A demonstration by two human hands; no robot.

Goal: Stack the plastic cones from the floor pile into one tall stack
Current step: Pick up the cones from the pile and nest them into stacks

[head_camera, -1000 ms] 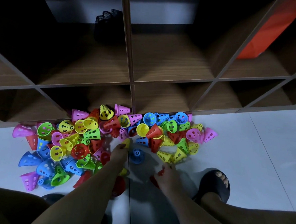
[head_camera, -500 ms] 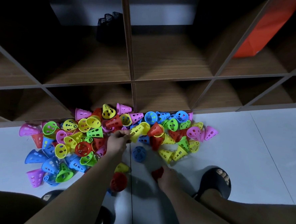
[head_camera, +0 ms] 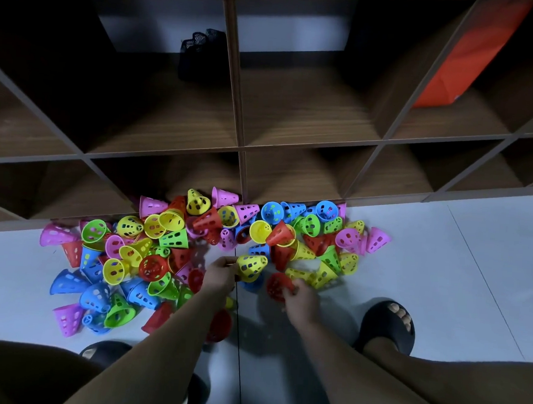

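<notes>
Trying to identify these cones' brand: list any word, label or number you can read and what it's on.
None can be read.
The yellow cone in the left hand, the red cone in the right hand and the pile show only holes.
A pale mark on the orange bag is too small to read.

Dim indoor shot, cool cast, heavy wide-angle bend.
The cubbies of the wooden shelf unit (head_camera: pixel 295 122) are lost in deep shadow toward their backs. The pale floor tiles (head_camera: pixel 441 275) are lit brightest, at right. Soft shadows are thrown on the tiles under the forearms and around the black slipper (head_camera: pixel 376 321). Shelf edges are bowed near the frame borders. The cone pile (head_camera: pixel 175 243) is rendered saturated and fairly sharp. The right hand (head_camera: pixel 303 301) and the red cone (head_camera: pixel 279 285) gripped in it are slightly smeared.
</notes>
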